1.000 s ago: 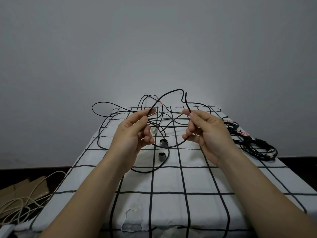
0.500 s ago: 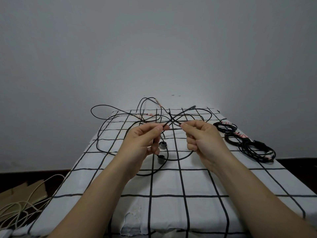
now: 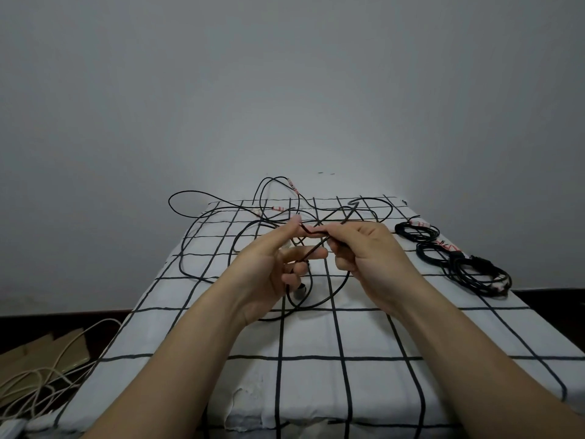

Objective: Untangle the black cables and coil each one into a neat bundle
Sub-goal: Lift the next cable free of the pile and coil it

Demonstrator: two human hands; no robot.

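A tangle of thin black cables (image 3: pixel 221 236) sprawls over the far half of the table, with loops hanging past the back left corner. My left hand (image 3: pixel 275 270) and my right hand (image 3: pixel 364 251) meet above the middle of the table. Both pinch the same black cable strand (image 3: pixel 311 250), which runs between their fingertips and crosses itself there. A loop of that cable drops below the hands to the cloth (image 3: pixel 316 337). A small round plug end (image 3: pixel 300 291) shows just under my left fingers.
Two coiled black cable bundles (image 3: pixel 416 232) (image 3: pixel 468 267) lie along the table's right edge. The table wears a white cloth with a black grid. Pale cords and cardboard (image 3: pixel 41 369) lie on the floor at the lower left. A plain wall stands right behind.
My hands have come together and dropped lower. The raised loop that arched between them has been drawn down into a short crossed length at the fingertips.
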